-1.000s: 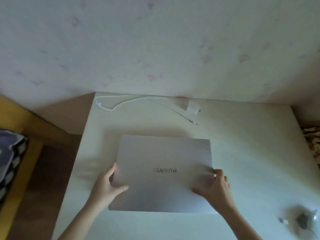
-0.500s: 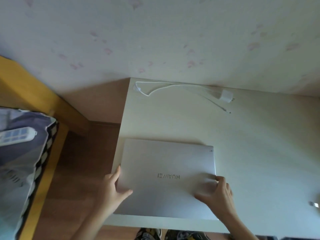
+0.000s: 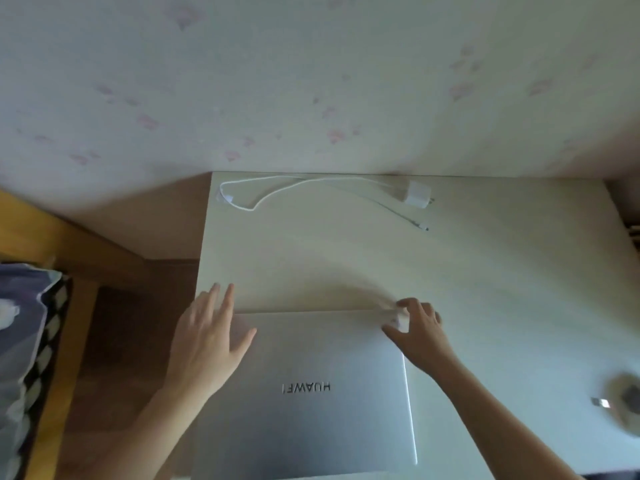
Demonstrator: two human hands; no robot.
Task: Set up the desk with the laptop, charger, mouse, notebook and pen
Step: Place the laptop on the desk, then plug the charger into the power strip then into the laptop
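A closed silver laptop (image 3: 311,403) lies lid-up on the white desk (image 3: 502,271), near its left front, with the logo upside down to me. My left hand (image 3: 207,341) lies flat over the laptop's far left corner, its fingers straight and reaching past the edge, its thumb on the lid. My right hand (image 3: 419,330) is blurred at the far right corner, with its fingers curled around that corner. A white charger brick (image 3: 417,195) and its looped white cable (image 3: 277,192) lie along the desk's back edge by the wall.
A blurred round grey object (image 3: 623,407) with a small metal connector sits at the desk's right front. To the left are a yellow wooden bed frame (image 3: 52,237), patterned bedding (image 3: 24,341) and brown floor. A flowered wall stands right behind the desk.
Both hands have moved from the laptop's near side edges up to its far corners. The right hand is blurred by motion. The laptop now sits lower in the view.
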